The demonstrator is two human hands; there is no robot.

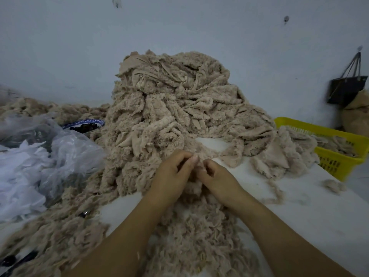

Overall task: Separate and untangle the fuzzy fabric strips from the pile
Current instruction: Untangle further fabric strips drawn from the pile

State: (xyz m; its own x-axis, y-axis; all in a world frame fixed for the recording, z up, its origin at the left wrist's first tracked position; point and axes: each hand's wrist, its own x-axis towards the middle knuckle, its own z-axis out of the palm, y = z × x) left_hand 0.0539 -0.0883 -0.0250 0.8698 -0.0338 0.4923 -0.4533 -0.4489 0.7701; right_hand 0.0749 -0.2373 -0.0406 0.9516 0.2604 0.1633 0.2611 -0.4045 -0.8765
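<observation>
At the frame's centre, a tall pile of beige fuzzy fabric strips rises on the white table, tangled and frayed. Below it, the left hand and right hand pinch one strip with curled fingers. A yellow plastic basket sits right, crumpled clear plastic bags left.

We note a tall pile of beige fuzzy strips at centre, on the far side of the white surface. Left hand and right hand meet at its near foot, fingers curled, both pinching one strip. At right, a yellow basket holds more strips; at left, clear plastic bags.
</observation>
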